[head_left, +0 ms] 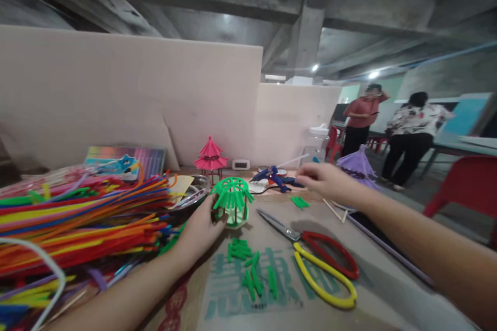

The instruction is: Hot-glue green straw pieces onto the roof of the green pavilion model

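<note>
My left hand (207, 220) is closed round the near left side of a small green pavilion model (233, 194) with a slatted round roof and brown posts. My right hand (319, 180) is raised over the table's far side, its fingers curled together; anything between them is hidden. Just left of it is a blue glue gun (267, 176) with a pale stick at its back. Short green pieces (254, 274) lie in front of the model, and a few more green pieces (300, 201) lie beyond. Scissors (306, 248) with red and yellow handles rest to the right, blades apart.
Bundles of colourful pipe cleaners (97, 222) pile up on the left. A pink pavilion model (210, 155) and a purple one (357, 165) stand behind. A dark tablet-like slab (388, 245), wooden sticks (336, 210) and a clear jar (317, 139) are rightward. Two people stand beyond.
</note>
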`<state>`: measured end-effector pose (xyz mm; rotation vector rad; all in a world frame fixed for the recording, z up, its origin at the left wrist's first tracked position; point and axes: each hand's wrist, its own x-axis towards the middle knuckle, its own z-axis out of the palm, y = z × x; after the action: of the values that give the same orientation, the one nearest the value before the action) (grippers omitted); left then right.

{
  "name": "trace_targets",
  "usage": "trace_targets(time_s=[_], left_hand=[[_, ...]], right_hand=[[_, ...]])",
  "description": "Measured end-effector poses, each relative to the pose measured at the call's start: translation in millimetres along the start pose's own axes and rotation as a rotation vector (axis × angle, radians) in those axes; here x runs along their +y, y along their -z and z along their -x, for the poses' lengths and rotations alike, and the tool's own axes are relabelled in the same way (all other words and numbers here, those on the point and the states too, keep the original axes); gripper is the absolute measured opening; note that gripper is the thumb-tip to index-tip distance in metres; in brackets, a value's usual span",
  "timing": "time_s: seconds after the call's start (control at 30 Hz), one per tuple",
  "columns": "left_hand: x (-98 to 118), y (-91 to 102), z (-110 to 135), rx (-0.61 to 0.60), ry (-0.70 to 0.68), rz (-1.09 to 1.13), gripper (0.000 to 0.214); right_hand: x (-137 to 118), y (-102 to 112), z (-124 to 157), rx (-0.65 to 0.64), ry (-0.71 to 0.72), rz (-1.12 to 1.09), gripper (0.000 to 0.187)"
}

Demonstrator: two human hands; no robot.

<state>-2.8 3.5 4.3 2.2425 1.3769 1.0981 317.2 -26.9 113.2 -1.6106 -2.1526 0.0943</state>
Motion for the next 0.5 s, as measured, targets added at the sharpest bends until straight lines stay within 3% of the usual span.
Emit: trace_targets(time_s=[0.1,0.17,0.3,0.5], left_hand=[[2,1.2,2,0.015,0.002,-0.011,0.051],[1,0.9,2,0.011,-0.004,-0.009,0.052],[-2,-0.3,0,-0.017,0.002,0.014,0.055],[-9,-2.4,-4,0.004,-0.044,-0.025,0.057]], right_hand=[[-15,-43,-14,-0.109,0.108,-0.029,0.028],[-15,-55,-21,-0.207,0.137,-0.029,0.025],[-6,-48,-23,-0.154,0.078,0.016,0.021],[-11,-37,2,-0.115,0.033,0.086,0.031]])
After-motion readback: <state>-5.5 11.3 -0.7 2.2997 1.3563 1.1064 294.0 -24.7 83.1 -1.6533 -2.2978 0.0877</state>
